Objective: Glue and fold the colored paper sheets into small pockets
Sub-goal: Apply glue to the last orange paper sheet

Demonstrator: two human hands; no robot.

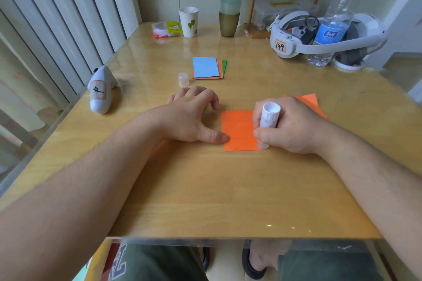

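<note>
Orange sheet: I see an orange sheet (238, 129) lying flat on the wooden table (205, 189), near the middle, a little to the right of my view's centre.
Glue stick: a white glue stick (268, 121) stands nearly upright with its lower end down on the sheet's right part, close to the near edge.
Right hand: my right hand (290, 128) is wrapped around the glue stick, thumb against its lower barrel, and covers the sheet's right side.
Left hand: my left hand (194, 116) holds nothing; its fingers are loosely curled on the table, and the thumb tip presses the sheet's left edge near the lower corner.
Second orange paper: another orange paper (312, 104) pokes out behind the right hand, farther back.
Cap: a translucent cap (183, 79) stands just beyond the left hand's fingers.
Paper stack: beside the cap lies a stack of sheets (206, 68), blue on top, orange and green edges showing at its right.
Far edge: a paper cup (188, 21), a stack of tumblers (230, 2), a white headset (308, 36) and a water bottle (335, 18).
Left edge: a white toy figure (100, 90).
</note>
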